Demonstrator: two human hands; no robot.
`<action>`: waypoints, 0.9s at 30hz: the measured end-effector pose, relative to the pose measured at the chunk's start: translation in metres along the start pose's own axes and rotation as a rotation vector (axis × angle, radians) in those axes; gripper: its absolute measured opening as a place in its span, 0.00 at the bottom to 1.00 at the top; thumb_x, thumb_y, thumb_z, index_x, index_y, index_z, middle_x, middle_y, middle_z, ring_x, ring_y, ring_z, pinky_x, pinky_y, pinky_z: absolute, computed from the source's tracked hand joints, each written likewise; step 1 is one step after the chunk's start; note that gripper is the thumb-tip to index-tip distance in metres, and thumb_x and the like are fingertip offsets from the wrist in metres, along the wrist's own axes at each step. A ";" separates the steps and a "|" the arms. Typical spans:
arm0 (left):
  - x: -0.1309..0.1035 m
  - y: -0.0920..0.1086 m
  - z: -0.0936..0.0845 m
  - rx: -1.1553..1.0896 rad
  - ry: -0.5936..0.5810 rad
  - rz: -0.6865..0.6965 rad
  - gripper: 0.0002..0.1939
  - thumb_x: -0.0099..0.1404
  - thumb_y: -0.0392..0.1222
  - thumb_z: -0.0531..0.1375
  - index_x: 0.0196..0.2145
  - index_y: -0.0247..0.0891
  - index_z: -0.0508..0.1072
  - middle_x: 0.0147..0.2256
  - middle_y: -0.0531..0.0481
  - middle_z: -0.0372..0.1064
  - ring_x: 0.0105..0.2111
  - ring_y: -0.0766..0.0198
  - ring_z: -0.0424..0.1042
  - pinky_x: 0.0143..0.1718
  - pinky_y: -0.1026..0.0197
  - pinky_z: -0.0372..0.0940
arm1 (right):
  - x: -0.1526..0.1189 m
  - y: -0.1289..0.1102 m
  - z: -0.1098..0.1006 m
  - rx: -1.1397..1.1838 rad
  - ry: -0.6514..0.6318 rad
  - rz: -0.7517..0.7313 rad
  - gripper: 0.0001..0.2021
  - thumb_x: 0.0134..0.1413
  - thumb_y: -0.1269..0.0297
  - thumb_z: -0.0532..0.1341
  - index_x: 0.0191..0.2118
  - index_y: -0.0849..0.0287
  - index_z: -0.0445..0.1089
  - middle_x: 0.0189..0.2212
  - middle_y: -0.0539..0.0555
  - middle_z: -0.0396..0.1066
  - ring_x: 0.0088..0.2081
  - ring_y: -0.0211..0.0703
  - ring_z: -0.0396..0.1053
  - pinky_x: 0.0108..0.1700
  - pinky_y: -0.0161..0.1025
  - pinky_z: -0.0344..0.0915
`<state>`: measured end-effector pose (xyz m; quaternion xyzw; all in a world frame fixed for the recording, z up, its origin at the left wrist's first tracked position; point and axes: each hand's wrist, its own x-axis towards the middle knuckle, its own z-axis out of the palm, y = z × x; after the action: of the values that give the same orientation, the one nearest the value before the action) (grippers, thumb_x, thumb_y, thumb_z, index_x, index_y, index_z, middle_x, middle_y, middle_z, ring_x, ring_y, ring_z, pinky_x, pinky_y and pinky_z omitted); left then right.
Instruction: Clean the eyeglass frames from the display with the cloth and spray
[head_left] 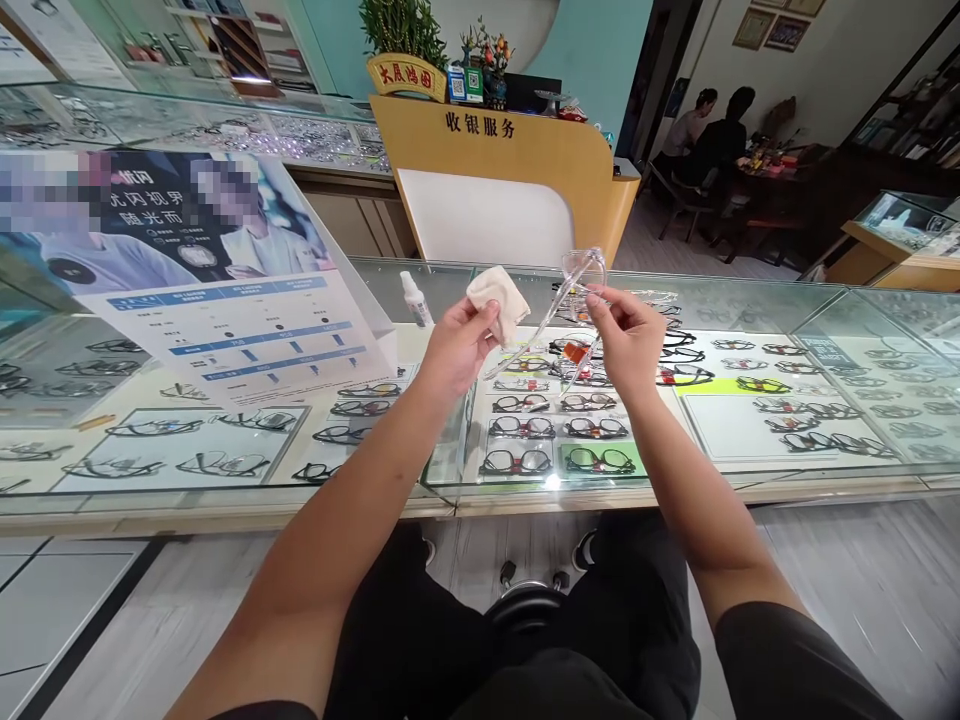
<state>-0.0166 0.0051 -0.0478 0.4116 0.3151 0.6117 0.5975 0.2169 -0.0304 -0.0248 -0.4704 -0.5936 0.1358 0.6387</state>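
Observation:
A folded cream cleaning cloth [501, 303] is pinched between the thumb and fingers of my left hand [459, 345]. My right hand [630, 335] grips clear-framed eyeglasses [564, 290] near a hinge, holding them above the glass counter [450, 480]. Their temples stretch down and to the left, with an orange tag [576, 353] showing by the lower one. Cloth and eyeglasses are apart. Just beyond my left hand, a small white spray bottle [415, 300] stands on the countertop.
Rows of eyeglasses [523, 428] lie inside the case under the glass. A large printed sign [247, 300] stands on the counter at left. Across the aisle is a wooden cashier desk [525, 150] with plants. Two people [712, 135] sit at a table far right.

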 end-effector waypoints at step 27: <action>-0.006 -0.010 0.005 0.068 -0.162 0.016 0.29 0.62 0.65 0.78 0.51 0.43 0.82 0.51 0.45 0.84 0.55 0.52 0.82 0.56 0.55 0.77 | -0.013 -0.014 0.014 0.138 -0.388 0.362 0.20 0.54 0.43 0.75 0.37 0.57 0.85 0.21 0.44 0.54 0.27 0.37 0.49 0.33 0.42 0.46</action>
<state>-0.0078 0.0000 -0.0552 0.4822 0.2830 0.5702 0.6019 0.1957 -0.0411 -0.0250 -0.4893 -0.6004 0.3757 0.5089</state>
